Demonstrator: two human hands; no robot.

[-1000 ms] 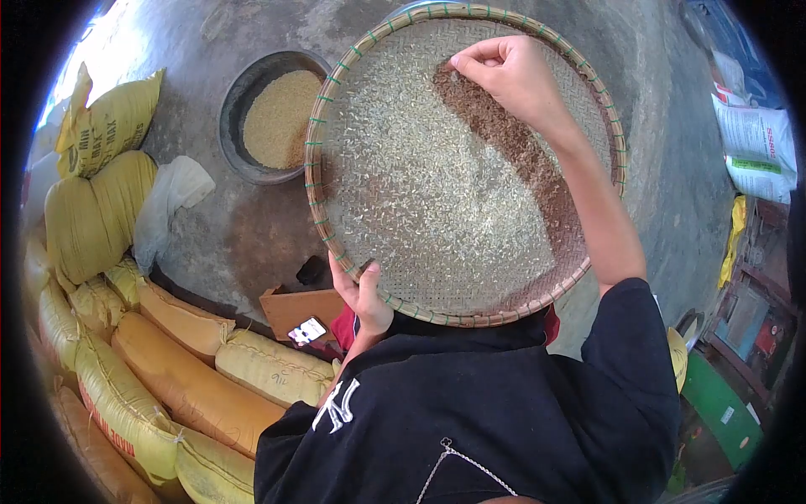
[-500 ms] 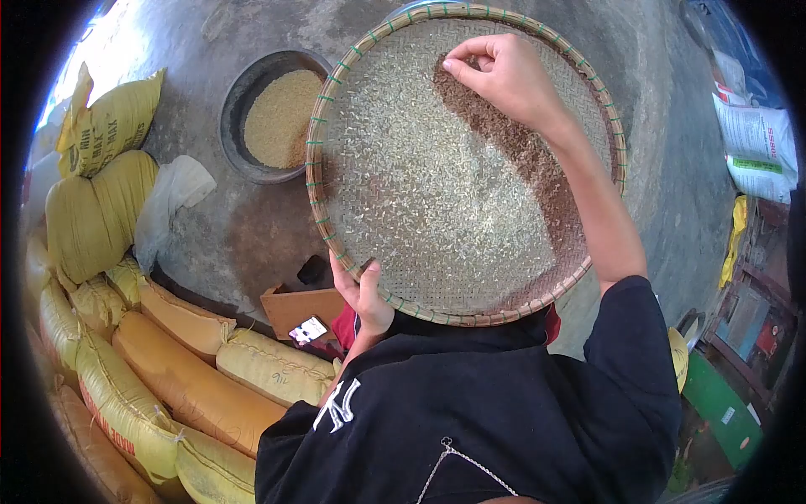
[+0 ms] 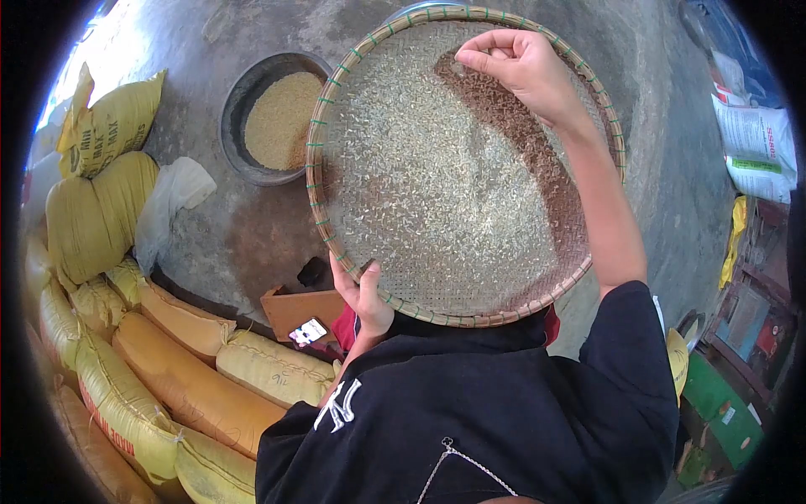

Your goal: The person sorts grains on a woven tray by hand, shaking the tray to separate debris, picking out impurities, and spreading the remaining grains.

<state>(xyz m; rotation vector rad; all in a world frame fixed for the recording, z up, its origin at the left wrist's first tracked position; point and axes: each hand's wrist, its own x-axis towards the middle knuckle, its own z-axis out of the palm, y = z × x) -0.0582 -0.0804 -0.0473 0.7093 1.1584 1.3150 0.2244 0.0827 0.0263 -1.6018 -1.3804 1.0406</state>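
Observation:
A round woven winnowing basket (image 3: 314, 168) with a green-stitched rim rests over my lap. Pale grain (image 3: 420, 160) is spread across its middle, and a band of brown grain or husk (image 3: 537, 155) curves along the right side. My left hand (image 3: 363, 298) grips the rim at the lower left, thumb on top. Over the upper end of the brown band is my right hand (image 3: 525, 71), thumb and forefinger pinched together. Whatever lies between those fingertips is too small to make out.
A dark basin (image 3: 231, 126) of yellowish grain stands on the concrete floor at left. Full yellow sacks (image 3: 193, 370) are stacked at lower left. A lit phone (image 3: 308, 330) lies by a wooden box (image 3: 294, 307). White printed bags (image 3: 756, 143) stand at right.
My right hand has shifted slightly to the right, still pinched, uncovering more of the brown band's upper end. My left hand stays on the rim.

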